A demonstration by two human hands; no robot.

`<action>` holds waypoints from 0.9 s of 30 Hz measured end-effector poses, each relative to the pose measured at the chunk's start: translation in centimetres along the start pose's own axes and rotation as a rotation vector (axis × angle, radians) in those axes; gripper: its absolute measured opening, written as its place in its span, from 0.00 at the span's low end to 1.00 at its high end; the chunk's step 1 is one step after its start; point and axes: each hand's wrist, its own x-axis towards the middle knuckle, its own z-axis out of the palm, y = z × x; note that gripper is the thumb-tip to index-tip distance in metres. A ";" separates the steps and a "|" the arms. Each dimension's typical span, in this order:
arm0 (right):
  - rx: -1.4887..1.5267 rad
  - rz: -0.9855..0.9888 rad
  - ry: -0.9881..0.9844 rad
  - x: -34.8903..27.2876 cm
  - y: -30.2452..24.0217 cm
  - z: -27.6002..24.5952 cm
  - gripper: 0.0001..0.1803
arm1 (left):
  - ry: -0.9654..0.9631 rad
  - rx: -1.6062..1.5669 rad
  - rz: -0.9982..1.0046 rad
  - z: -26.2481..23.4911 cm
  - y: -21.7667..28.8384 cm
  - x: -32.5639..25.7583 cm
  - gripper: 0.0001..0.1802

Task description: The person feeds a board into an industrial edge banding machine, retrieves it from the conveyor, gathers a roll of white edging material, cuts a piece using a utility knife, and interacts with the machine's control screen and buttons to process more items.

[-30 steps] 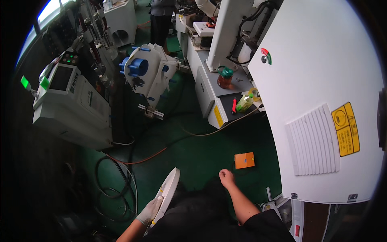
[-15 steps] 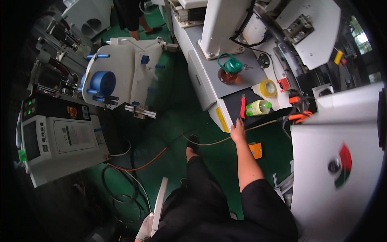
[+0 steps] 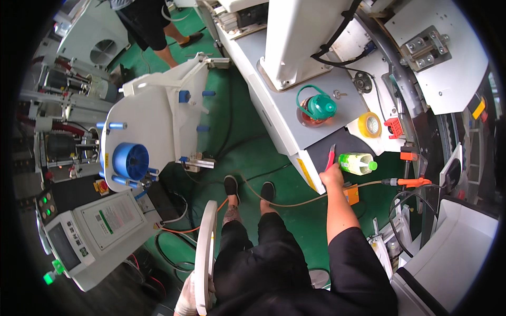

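Right hand (image 3: 332,177): bare, at the near edge of the desk (image 3: 284,105), upper side facing the camera. It meets the near end of a red cutter (image 3: 331,157); whether it has closed on the handle cannot be told, as the underside is hidden.

Cutter: on the dark mat (image 3: 319,149), directly far of the right hand. Long axis runs near to far, tilted slightly right, almost in line with the hand; pale tip at the far end. Right hand is clearly the nearer; the left is well apart, near and to the left.

Pose: right forearm (image 3: 340,210) reaches away from the body, from near right, angled slightly left toward the hand. Elbow region covered by the black sleeve (image 3: 350,258).

Left hand (image 3: 185,299): gloved, low beside the left leg, gripping a white rim (image 3: 202,263), which stands on edge, nearly edge-on to view.

Outward from the right hand: green bottle (image 3: 357,164) just right, lying on its side, cap to the right. Tape roll (image 3: 370,125) farther and right. Teal-lidded jug (image 3: 319,107) far of the cutter. Orange box (image 3: 351,194) on the floor, right and near.
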 end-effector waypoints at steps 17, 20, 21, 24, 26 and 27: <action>1.645 0.193 -0.379 -33.8 5.6 13.1 0.17 | -0.856 -0.128 -0.064 7.9 14.3 25.9 0.26; 1.774 0.204 -0.224 -35.9 6.2 14.0 0.15 | -0.867 -0.218 -0.186 14.8 15.0 25.9 0.27; 1.748 0.234 -0.187 -35.9 6.3 13.8 0.14 | -0.871 -0.215 -0.195 16.8 14.5 27.1 0.28; 1.651 0.318 -0.117 -37.1 6.4 12.6 0.09 | -0.841 -0.192 -0.189 21.2 12.7 30.9 0.28; 1.578 0.315 -0.063 -36.2 7.4 12.0 0.07 | -0.782 -0.234 -0.287 24.2 14.8 30.2 0.27; 1.604 0.316 -0.079 -36.3 7.8 11.4 0.08 | -0.800 -0.207 -0.223 24.6 14.4 31.0 0.28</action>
